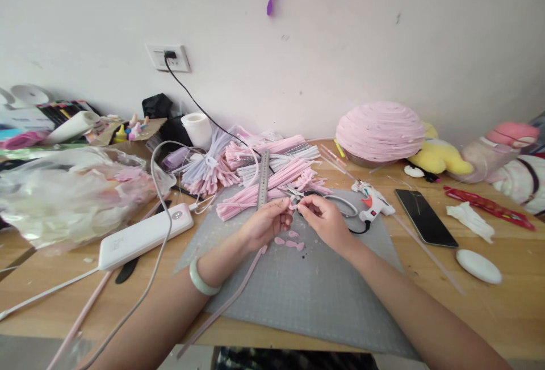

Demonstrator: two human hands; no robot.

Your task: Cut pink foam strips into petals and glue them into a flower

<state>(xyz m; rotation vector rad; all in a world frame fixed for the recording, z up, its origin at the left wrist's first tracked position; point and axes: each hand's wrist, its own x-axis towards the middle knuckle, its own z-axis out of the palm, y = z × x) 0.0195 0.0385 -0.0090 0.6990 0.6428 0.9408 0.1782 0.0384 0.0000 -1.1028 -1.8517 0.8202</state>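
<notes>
Your wooden table (511, 313) carries a grey mat (332, 296), which lies in front of you under both your forearms. To your left a clear plastic bag (63, 194) sits, filled with pale scraps, and at the back right stands a pink dome (378, 131) wrapped in rows of strands. Bundles of fuzzy pink sticks (272, 185) spread across the back of the mat, beyond your hands. A white power bank (147, 236) lies left of the mat, a cable plugged into it.

Your left hand (268, 219) and right hand (326, 222) meet above the mat, fingertips close together. A dark phone (426, 217) rests on the wood to your right, and a white glue gun (373, 202) lies nearer your right hand. A metal ruler (263, 180) lies across the pink bundles, and the scissors (294, 192) show just behind your fingertips. Small pink scraps (292, 243) lie on the mat below your hands. Smallest of all, the pink piece (293, 204) is between your hands, pinched by thumb and forefinger on each side, its exact shape too small to tell
</notes>
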